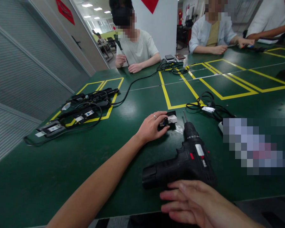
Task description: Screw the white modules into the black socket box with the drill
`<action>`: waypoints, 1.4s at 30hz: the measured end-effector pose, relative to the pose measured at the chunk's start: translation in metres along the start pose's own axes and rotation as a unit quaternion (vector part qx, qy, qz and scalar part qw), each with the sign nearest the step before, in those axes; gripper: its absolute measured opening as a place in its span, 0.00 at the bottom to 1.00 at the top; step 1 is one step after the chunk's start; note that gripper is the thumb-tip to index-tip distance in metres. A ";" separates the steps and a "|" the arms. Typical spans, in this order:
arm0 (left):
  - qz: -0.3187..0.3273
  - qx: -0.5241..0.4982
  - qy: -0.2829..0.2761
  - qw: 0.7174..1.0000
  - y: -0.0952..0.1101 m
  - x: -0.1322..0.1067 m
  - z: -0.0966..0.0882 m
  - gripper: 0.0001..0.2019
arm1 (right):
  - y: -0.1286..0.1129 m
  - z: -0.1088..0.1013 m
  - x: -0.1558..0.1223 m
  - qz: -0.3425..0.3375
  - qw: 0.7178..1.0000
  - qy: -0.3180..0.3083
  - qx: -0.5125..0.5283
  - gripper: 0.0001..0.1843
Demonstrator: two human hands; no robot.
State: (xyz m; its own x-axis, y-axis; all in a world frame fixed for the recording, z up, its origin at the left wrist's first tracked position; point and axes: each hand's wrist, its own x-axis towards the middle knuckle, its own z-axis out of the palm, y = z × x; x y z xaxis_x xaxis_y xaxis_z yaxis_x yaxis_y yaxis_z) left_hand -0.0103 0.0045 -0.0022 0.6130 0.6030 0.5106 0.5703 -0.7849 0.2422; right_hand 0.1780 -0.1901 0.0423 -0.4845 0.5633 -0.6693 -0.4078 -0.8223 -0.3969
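Stretched forward over the green table [123,164], my left hand [152,126] has its fingers curled around a small black-and-white part [172,119] resting on the tabletop. The fingers cover some of that part, so its kind is unclear. A scrap of clear plastic [179,129] lies just beside it. To the right, a black cordless drill [192,152] lies on its side, its thin bit aimed away from me. My right hand [192,202] is near the table's front edge, close to the drill's body, fingers apart and holding nothing.
Black devices with cables [85,107] lie at the left within yellow tape [167,98]. A coiled black cable [206,103] sits beyond the drill, near a blurred item [256,145]. Across the table, a person [139,47] holds a dark tool; another person [211,34] sits farther right.
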 end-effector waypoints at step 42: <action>0.053 -0.012 0.016 0.998 0.010 -0.003 -0.013 0.12 | -0.120 0.004 0.091 -0.500 0.599 0.048 -0.624 0.11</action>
State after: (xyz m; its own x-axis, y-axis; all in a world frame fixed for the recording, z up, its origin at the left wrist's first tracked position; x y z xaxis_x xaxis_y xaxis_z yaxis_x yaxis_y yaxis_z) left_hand -0.0141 -0.0070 0.0091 0.6518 0.5112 0.5603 0.4894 -0.8478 0.2043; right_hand 0.1798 -0.0394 0.0313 -0.4105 0.8661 0.2851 0.4676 0.4684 -0.7496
